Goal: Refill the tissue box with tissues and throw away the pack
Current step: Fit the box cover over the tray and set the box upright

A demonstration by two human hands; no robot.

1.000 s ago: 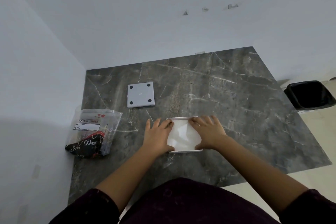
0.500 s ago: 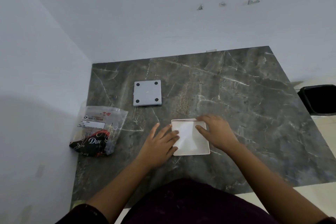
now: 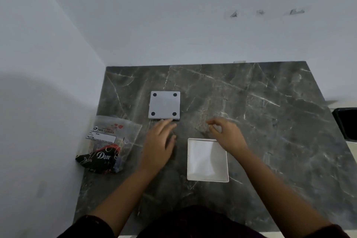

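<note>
A white square tissue box (image 3: pixel 207 160) lies open on the dark marble table (image 3: pixel 270 121), with white tissues inside it. Its grey lid (image 3: pixel 164 104), showing four black round feet, lies upside down further back. My left hand (image 3: pixel 159 141) is stretched toward the lid, fingers apart, fingertips at the lid's near edge. My right hand (image 3: pixel 225 133) hovers just behind the box with fingers loosely curled and nothing in them. The clear plastic tissue pack (image 3: pixel 108 145), crumpled with a black and red printed end, lies at the table's left edge.
White walls close off the table at the back and the left. A black bin (image 3: pixel 345 123) stands on the floor beyond the table's right edge. My dark-clothed lap is at the table's front edge.
Both hands have left the tissue box. The left hand moved back toward the grey lid, and the right hand lifted to just behind the box. The camera shifted to the left.
</note>
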